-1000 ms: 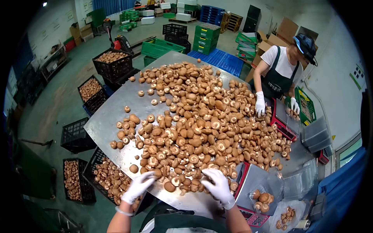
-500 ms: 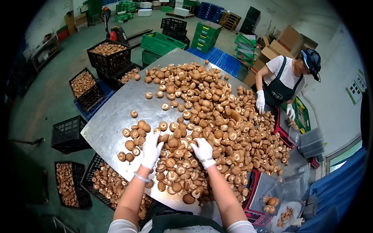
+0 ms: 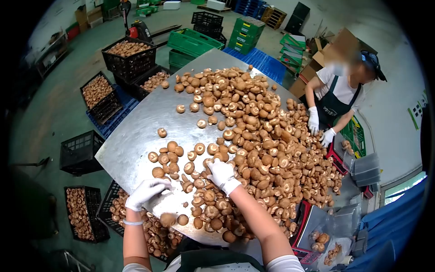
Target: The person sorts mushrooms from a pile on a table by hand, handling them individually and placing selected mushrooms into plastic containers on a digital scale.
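Note:
Brown mushrooms (image 3: 260, 136) lie in a large heap across the metal table (image 3: 131, 140). My left hand (image 3: 147, 192), in a white glove, is over the table's near left edge with its fingers stretched out and nothing visible in them. A blurred mushroom (image 3: 167, 220) is just below it, at the edge above a black crate (image 3: 105, 206) of mushrooms. My right hand (image 3: 221, 174), also gloved, is at the heap's left side, its bent fingers closed against a mushroom (image 3: 207, 162). Its fingertips are partly hidden. A small loose group of mushrooms (image 3: 172, 157) lies between my hands and the far side.
A co-worker (image 3: 337, 97) in white gloves stands at the table's right side by a red scale (image 3: 336, 156). Another scale (image 3: 308, 226) with packed mushrooms is at my right. Black crates (image 3: 129, 68) of mushrooms and green crates (image 3: 192, 41) stand beyond the table's left edge.
My left hand has drawn back left and toward me, to the table's edge. My right hand has shifted slightly left, and mushrooms between the hands have moved. The co-worker's hands have come closer together.

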`<state>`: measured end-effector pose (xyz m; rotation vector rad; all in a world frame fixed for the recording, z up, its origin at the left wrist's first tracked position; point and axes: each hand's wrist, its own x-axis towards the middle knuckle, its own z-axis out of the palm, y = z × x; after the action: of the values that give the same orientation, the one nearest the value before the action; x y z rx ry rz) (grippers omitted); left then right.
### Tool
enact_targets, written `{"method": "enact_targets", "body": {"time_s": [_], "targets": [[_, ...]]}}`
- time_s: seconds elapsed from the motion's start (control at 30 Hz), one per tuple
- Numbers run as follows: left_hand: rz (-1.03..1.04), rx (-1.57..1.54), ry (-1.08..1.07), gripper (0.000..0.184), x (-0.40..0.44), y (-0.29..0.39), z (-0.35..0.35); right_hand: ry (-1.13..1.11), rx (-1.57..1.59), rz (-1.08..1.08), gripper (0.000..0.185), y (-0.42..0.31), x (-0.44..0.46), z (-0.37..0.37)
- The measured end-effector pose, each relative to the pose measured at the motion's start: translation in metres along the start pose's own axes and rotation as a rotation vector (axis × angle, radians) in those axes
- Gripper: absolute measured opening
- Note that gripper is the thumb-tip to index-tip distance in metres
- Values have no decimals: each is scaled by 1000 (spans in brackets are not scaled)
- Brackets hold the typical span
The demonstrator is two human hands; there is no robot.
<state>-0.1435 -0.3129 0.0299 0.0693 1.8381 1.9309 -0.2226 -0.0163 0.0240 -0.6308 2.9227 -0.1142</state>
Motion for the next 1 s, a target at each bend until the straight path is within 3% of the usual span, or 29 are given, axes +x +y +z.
{"method": "enact_targets", "body": {"time_s": [0.1,0.13,0.2,0.23,0.3,0.33,0.37,0.4,0.47,0.6,0.67,0.7,0.73,0.8,0.83,0.9,1.0], "targets": [[42,192,379,27,22,17,7,-58,91,17,40,1,6,3],[41,189,378,27,33,16,8,-139,215,67,46,2,5,-11],[257,341,530,34,61,12,9,20,750,-56,46,32,-1,12],[258,329,523,34,79,3,6,-103,1056,13,48,34,-7,-4],[319,831,582,43,113,-6,3,-99,1515,64,46,39,-19,-5],[330,823,569,43,123,-4,5,-84,1735,93,46,37,-25,-6],[250,1005,490,45,133,-3,8,-66,1883,164,45,40,-30,4],[168,1187,407,48,141,-1,12,-75,1989,314,43,38,-35,1],[162,1244,322,49,159,-15,5,-65,2189,354,40,35,-46,-4],[238,1317,374,48,162,-20,6,-48,2463,235,43,40,-67,8],[458,1009,496,47,150,-11,13,-1,2521,225,49,37,-81,6],[353,843,416,48,140,2,18,60,2460,347,49,40,-91,16],[349,841,407,48,136,1,21,115,2392,466,49,42,-99,21],[373,1209,208,51,125,-2,26,142,2149,560,43,47,-112,19],[371,1233,192,54,117,15,40,138,1987,524,42,48,-117,11],[508,1143,234,50,127,16,59,148,1610,406,42,49,-123,1],[613,1005,265,35,155,4,100,64,1507,466,45,42,-139,-5]]}}
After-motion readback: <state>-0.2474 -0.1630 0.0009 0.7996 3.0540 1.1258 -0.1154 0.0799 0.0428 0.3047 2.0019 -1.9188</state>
